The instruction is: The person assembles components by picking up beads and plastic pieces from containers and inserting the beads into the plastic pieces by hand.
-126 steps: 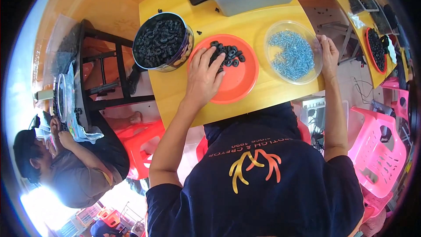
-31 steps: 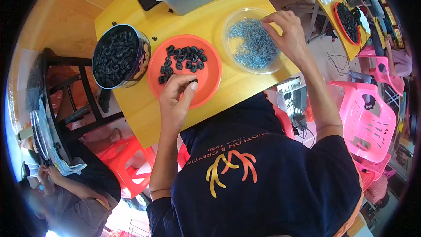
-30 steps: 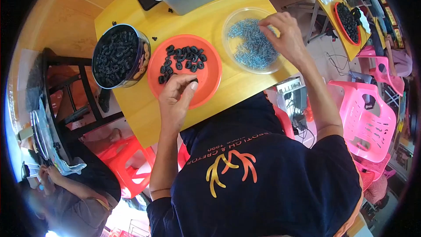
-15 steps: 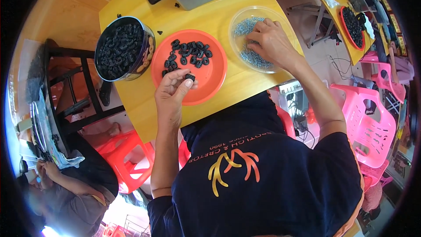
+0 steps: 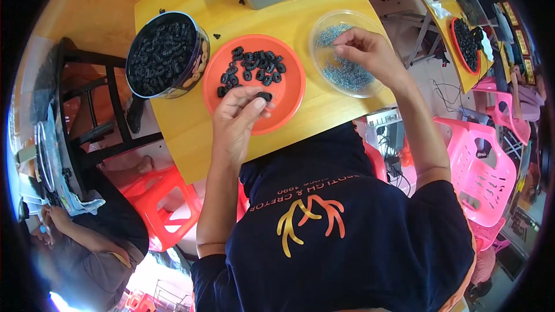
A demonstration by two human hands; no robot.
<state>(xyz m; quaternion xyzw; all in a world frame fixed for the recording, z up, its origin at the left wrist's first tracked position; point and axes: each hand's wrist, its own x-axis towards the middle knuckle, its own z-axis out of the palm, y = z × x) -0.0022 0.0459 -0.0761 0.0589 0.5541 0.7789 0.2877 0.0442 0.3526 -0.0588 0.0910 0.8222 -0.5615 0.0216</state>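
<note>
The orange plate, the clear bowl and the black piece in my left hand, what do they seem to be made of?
Orange plate: likely smooth plastic, with even colour and a soft sheen.
Clear bowl: probably thin plastic, since the yellow table shows through it.
Black piece: perhaps dull plastic or rubber, dark with little shine; too small to tell.

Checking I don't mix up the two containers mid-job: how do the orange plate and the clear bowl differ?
Colour: the orange plate is solid-coloured, while the clear bowl is see-through.
Contents: the plate holds loose black pieces; the bowl holds much smaller blue beads.
Hands: the left hand is at the plate, the right hand over the bowl.
Both are round, open-topped and on the yellow table.
</note>
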